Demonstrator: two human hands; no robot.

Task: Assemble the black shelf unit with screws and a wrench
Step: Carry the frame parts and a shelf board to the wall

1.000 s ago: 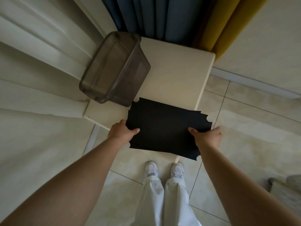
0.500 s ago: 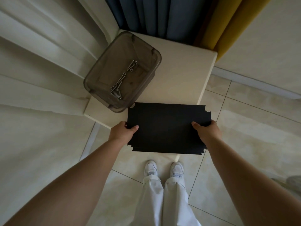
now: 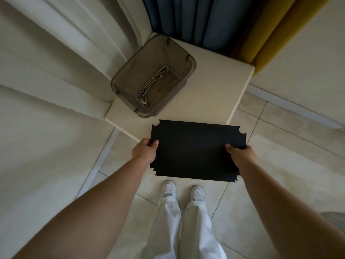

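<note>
A flat black shelf panel [image 3: 194, 150] with notched corners is held level in front of me, over the near edge of a small white table [image 3: 211, 86]. My left hand [image 3: 144, 151] grips its left edge, thumb on top. My right hand [image 3: 240, 156] grips its right edge the same way. A translucent grey plastic bin [image 3: 179, 85] stands on the table's back left part. Several silver screws [image 3: 149, 86] lie on the bin's floor. No wrench shows.
White curtains hang at the left, blue and yellow curtains behind the table. A tiled floor lies to the right and below, with my white trousers and shoes [image 3: 183, 190] under the panel. A grey object [image 3: 336, 217] peeks in at the right edge.
The panel has been turned from skewed to square with me and drawn slightly toward me. The camera view has shifted, and the bin's inside with the screws came into sight.
</note>
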